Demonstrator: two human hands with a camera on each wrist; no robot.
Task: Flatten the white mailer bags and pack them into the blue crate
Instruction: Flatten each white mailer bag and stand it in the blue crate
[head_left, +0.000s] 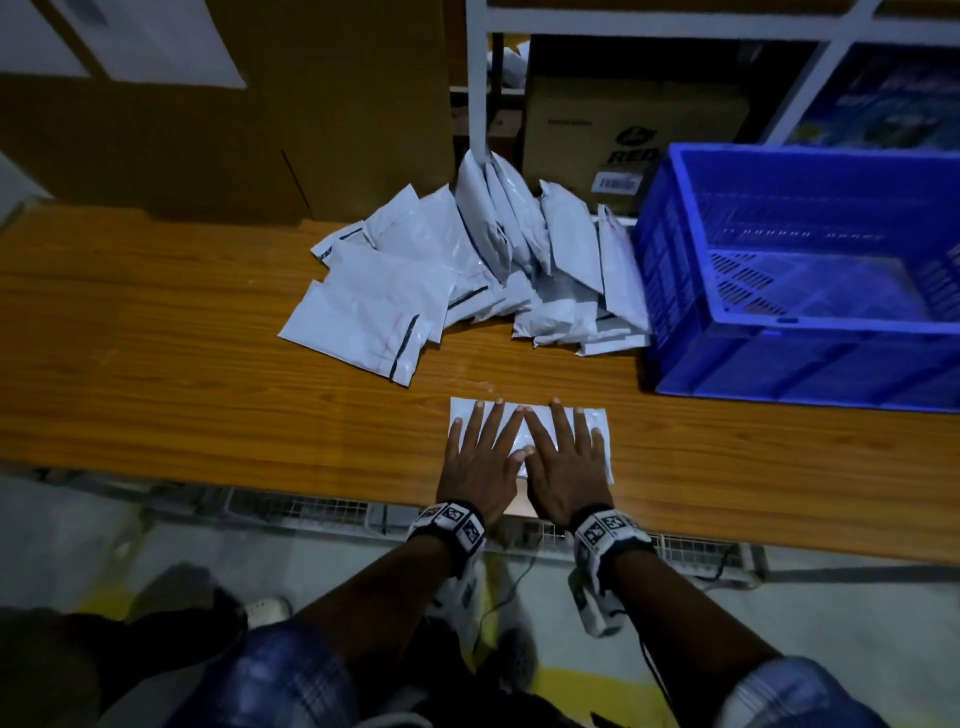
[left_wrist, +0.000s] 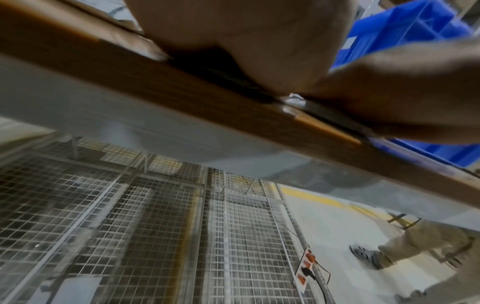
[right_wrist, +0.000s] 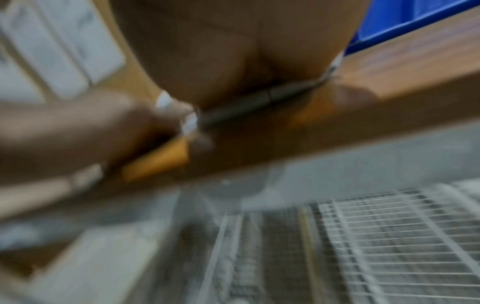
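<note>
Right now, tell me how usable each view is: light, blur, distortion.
Head view: dim, bluish, sharp enough; both hands, left hand and right hand, press flat on the mailer bag; wide-angle bends the table edge. Left wrist view: brighter, slight blur, blue crate readable. Right wrist view: heavily motion-blurred, little detail.

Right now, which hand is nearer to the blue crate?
The right hand. It presses the mailer bag on the side toward the blue crate; the left hand presses beside it, farther from the crate.
</note>
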